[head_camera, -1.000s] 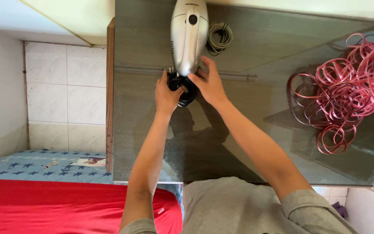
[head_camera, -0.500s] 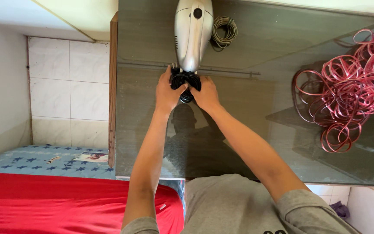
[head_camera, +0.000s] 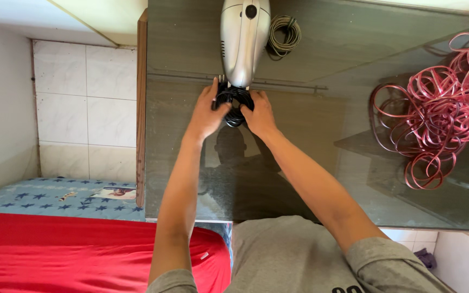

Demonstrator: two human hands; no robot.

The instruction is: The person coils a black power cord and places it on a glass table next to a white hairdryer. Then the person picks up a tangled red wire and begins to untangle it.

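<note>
Left hand has shifted up onto black cord with right hand.

1. The handheld vacuum is silver with a black button.
2. Its cord bundle is black.
3. The tangled cable is pink.
4. The bed sheet is blue with dark stars.
5. The blanket is red.

pink cable tangle | grey-green wire coil | red mattress
</note>
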